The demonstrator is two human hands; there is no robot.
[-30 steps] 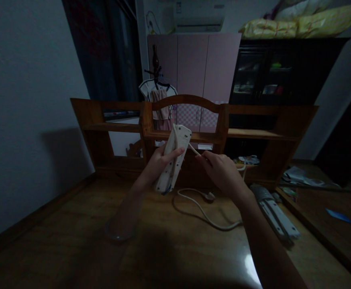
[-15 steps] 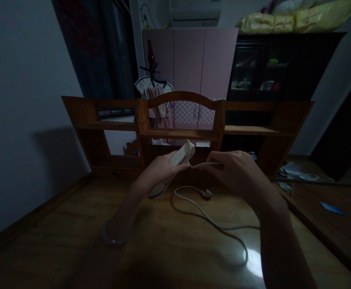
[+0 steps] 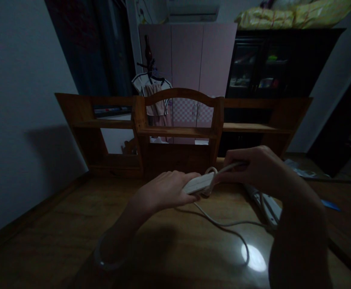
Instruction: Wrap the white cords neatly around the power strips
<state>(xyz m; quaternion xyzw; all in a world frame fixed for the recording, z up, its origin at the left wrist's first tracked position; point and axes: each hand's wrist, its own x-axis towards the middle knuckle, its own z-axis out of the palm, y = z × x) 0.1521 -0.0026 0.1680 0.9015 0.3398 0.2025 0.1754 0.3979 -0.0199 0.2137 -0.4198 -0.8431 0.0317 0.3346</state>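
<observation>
Left hand (image 3: 163, 192): you grip the strip (image 3: 199, 183).
Strip: between your hands, free end toward your right.
Right hand (image 3: 255, 170): you pinch the cord (image 3: 232, 165) just beside that end.
Shelf (image 3: 177, 131): beyond both hands.

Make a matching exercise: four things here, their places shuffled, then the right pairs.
1. white rectangular power strip
2. thin off-white cable
3. bulky yellow bags
4. dark-trimmed white shirt

A. atop the tall black cabinet
B. held in the right hand
C. hanging from the dark coat stand
D. gripped in the left hand

Pairs: 1-D, 2-B, 3-A, 4-C
</observation>
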